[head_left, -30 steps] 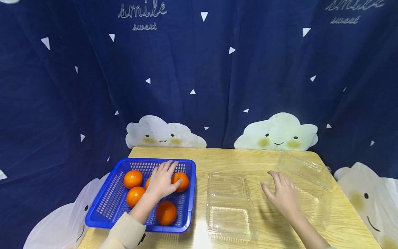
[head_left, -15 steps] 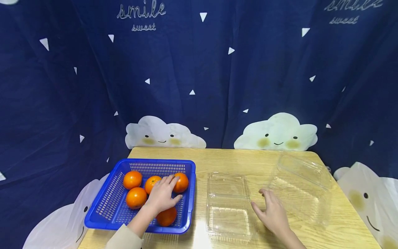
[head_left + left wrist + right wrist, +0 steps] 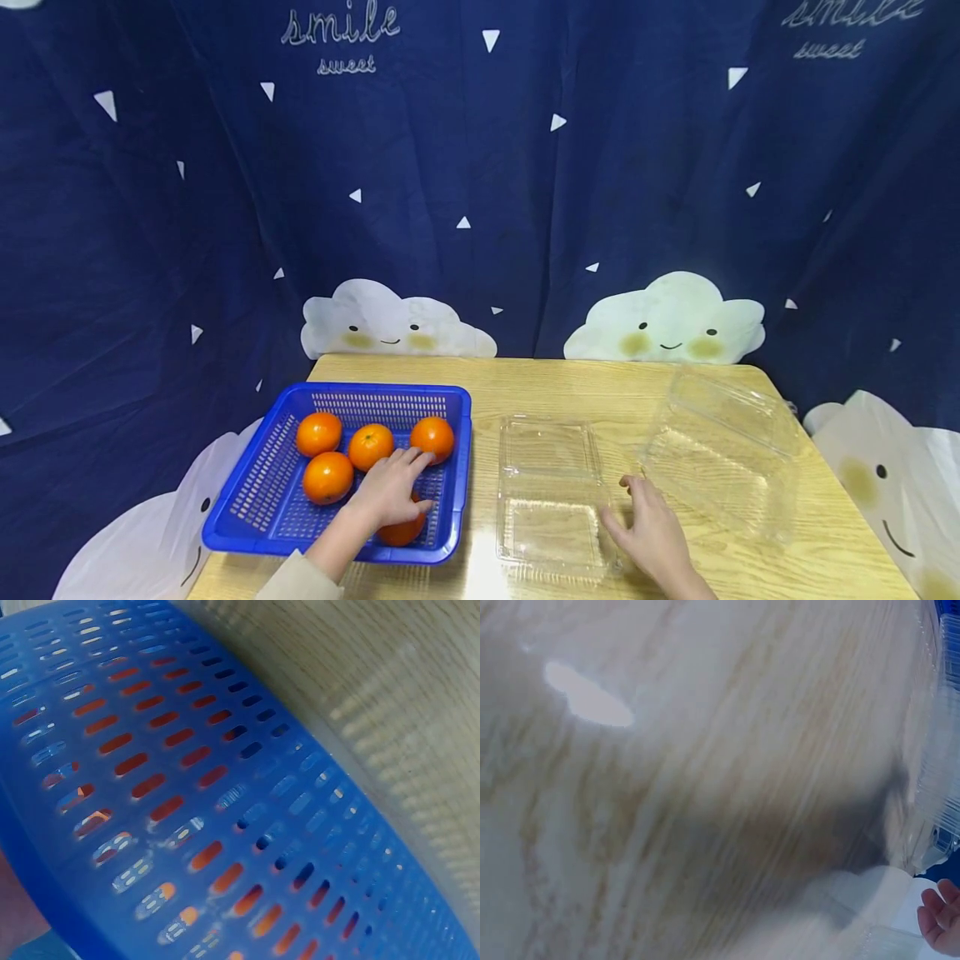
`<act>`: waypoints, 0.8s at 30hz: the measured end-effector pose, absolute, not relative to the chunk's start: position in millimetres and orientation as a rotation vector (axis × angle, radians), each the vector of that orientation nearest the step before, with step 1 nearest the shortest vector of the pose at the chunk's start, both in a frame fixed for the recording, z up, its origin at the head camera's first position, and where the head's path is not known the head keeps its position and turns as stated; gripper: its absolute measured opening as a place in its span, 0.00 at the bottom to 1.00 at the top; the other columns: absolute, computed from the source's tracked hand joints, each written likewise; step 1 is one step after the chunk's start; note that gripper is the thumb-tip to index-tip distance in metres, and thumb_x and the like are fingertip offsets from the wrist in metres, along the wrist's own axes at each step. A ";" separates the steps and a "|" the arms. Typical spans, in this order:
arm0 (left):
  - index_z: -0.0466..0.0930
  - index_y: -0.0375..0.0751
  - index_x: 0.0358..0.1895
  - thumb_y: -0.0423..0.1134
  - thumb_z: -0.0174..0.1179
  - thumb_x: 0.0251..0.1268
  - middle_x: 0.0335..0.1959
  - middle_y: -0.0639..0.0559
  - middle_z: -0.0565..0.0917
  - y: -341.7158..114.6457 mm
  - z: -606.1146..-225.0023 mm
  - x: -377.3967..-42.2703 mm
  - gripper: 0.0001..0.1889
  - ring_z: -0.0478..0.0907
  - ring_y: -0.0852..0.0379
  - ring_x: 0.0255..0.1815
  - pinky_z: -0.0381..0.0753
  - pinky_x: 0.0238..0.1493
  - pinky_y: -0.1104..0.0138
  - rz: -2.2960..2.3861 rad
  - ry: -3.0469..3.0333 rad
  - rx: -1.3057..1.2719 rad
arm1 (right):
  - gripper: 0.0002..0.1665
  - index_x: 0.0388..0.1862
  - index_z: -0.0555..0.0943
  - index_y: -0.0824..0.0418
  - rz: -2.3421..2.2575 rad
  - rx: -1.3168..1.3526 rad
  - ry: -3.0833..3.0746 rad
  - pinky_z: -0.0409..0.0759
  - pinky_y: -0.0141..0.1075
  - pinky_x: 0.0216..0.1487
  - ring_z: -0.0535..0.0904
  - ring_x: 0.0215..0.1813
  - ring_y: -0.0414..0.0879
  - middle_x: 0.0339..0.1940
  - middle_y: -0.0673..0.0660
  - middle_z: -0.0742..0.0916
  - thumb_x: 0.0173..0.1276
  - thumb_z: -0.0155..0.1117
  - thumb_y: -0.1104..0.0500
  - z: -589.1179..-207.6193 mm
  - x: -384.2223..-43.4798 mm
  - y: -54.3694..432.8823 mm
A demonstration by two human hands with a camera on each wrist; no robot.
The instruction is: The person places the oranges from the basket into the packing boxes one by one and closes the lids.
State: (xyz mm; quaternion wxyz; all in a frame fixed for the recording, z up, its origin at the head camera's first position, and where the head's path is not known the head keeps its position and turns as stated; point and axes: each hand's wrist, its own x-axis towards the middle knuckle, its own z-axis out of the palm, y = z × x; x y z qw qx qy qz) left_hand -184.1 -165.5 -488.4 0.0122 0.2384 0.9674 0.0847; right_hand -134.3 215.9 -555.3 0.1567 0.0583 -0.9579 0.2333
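Note:
In the head view, my left hand (image 3: 392, 490) is over the front right orange (image 3: 401, 532) in the blue plastic basket (image 3: 213, 533). Its fingers and thumb are spread and hide the top of that fruit; I cannot tell whether they touch it. Another orange (image 3: 432, 439) sits just beyond the fingertips. My right hand (image 3: 654, 533) is at the right edge of an open clear plastic clamshell box (image 3: 553, 533), fingers loosely bent around nothing. The left wrist view mostly has the basket's slotted wall (image 3: 172, 765). Part of the right hand (image 3: 943, 921) shows at the right wrist view's edge.
More oranges (image 3: 327, 477) lie in the basket's left and middle. A second clear plastic container (image 3: 720, 467) stands open on the right of the wooden table (image 3: 525, 383). A dark blue curtain (image 3: 450, 167) with cloud prints hangs behind.
My left hand has come nearer and lower, from the far right orange to the front right one. My right hand has moved left and nearer, from the second container to the clamshell box's edge.

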 end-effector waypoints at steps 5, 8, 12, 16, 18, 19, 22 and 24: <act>0.72 0.40 0.57 0.52 0.66 0.43 0.57 0.41 0.73 -168.0 -492.8 -181.7 0.34 0.69 0.40 0.56 0.70 0.53 0.47 0.277 2.959 0.748 | 0.32 0.48 0.71 0.68 0.695 0.121 -2.790 0.77 0.52 0.38 0.77 0.40 0.57 0.45 0.65 0.79 0.54 0.66 0.46 -561.5 -131.4 214.3; 0.72 0.40 0.57 0.52 0.66 0.43 0.58 0.41 0.72 -169.4 -495.0 -179.9 0.35 0.68 0.40 0.57 0.68 0.54 0.46 0.278 2.914 0.726 | 0.32 0.48 0.71 0.67 0.699 0.109 -2.807 0.77 0.51 0.36 0.77 0.40 0.57 0.45 0.64 0.79 0.54 0.66 0.45 -564.8 -129.3 213.4; 0.72 0.39 0.57 0.51 0.66 0.42 0.58 0.41 0.72 -170.6 -497.3 -178.2 0.36 0.67 0.39 0.58 0.66 0.55 0.45 0.270 2.869 0.697 | 0.32 0.48 0.71 0.68 0.708 0.110 -2.803 0.77 0.51 0.35 0.77 0.40 0.57 0.45 0.65 0.79 0.55 0.66 0.46 -567.0 -126.6 212.5; 0.72 0.38 0.57 0.51 0.67 0.39 0.58 0.40 0.72 -172.0 -498.6 -177.1 0.37 0.67 0.38 0.59 0.65 0.56 0.44 0.262 2.853 0.671 | 0.31 0.47 0.72 0.68 0.715 0.103 -2.802 0.77 0.48 0.34 0.77 0.38 0.55 0.44 0.64 0.79 0.55 0.66 0.46 -566.5 -125.5 212.0; 0.73 0.38 0.56 0.51 0.68 0.37 0.57 0.39 0.73 -172.8 -499.3 -176.5 0.37 0.67 0.38 0.59 0.66 0.56 0.44 0.253 2.856 0.664 | 0.30 0.47 0.72 0.67 0.710 0.094 -2.822 0.76 0.45 0.32 0.76 0.35 0.51 0.41 0.62 0.79 0.55 0.66 0.46 -565.9 -125.5 211.8; 0.73 0.38 0.56 0.51 0.68 0.36 0.57 0.39 0.73 -172.9 -500.1 -176.1 0.37 0.67 0.38 0.59 0.66 0.55 0.44 0.250 2.856 0.662 | 0.29 0.46 0.72 0.66 0.708 0.088 -2.838 0.75 0.42 0.31 0.75 0.33 0.48 0.40 0.61 0.80 0.55 0.65 0.46 -565.6 -125.6 211.8; 0.74 0.38 0.54 0.52 0.69 0.34 0.56 0.39 0.74 -173.6 -501.9 -174.9 0.38 0.68 0.38 0.58 0.67 0.54 0.45 0.249 2.859 0.658 | 0.26 0.43 0.73 0.64 0.702 0.061 -2.904 0.70 0.34 0.25 0.69 0.27 0.42 0.33 0.54 0.78 0.56 0.64 0.46 -564.3 -125.9 211.9; 0.74 0.38 0.54 0.52 0.70 0.32 0.56 0.39 0.74 -174.0 -502.6 -174.2 0.39 0.68 0.38 0.58 0.67 0.54 0.44 0.257 2.856 0.654 | 0.24 0.41 0.73 0.63 0.695 0.045 -2.951 0.64 0.31 0.22 0.64 0.23 0.40 0.27 0.51 0.75 0.57 0.64 0.46 -563.9 -126.6 211.9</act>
